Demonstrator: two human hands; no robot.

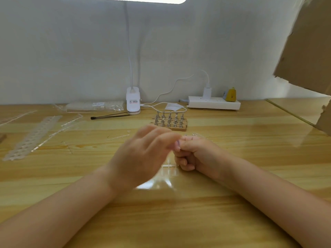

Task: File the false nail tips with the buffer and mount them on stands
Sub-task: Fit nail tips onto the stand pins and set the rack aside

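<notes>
My left hand [141,154] is motion-blurred at the table's middle, its fingers stretched right until the tips meet my right hand [194,153]. The right hand is curled into a fist, with thumb and forefinger pinched at the meeting point. A small pale false nail tip [177,145] seems to sit there, though blur hides how it is held. Several metal nail stands [169,120] stand on wooden bases just beyond the hands. A clear plastic strip [168,165] lies on the table under the hands. I see no buffer.
A long strip of nail tips [34,135] and clear plastic offcuts lie at the left. A bag of tips [95,105], a thin brush [111,116], a white lamp clamp [133,101] and a power strip [214,102] line the back wall. Cardboard [308,42] overhangs the right.
</notes>
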